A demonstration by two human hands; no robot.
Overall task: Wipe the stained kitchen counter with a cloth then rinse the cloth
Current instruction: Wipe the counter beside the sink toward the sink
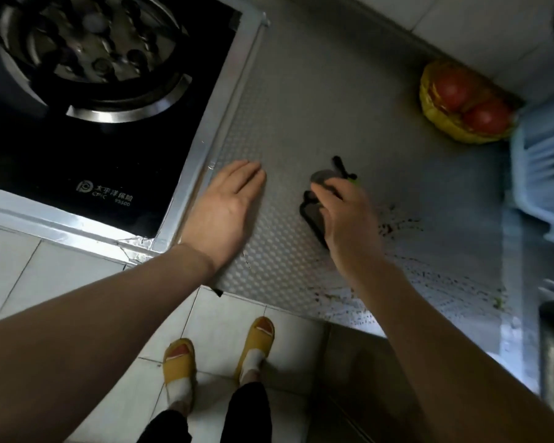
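Note:
The counter [301,100] is grey dimpled metal. A dark grey cloth [314,212] with black edges lies on it near the middle, and my right hand [349,225] grips it from above with curled fingers. Dark brown stains [394,227] speckle the counter just right of that hand, and more specks [413,282] spread toward the front edge. My left hand [227,209] rests flat on the counter with straight fingers, left of the cloth and beside the stove's metal frame.
A black glass gas stove [87,129] with a burner fills the upper left. A yellow bag with red tomatoes [461,103] sits at the counter's back right. A pale blue plastic rack [541,174] stands at the right edge. White tiled floor and my yellow slippers lie below.

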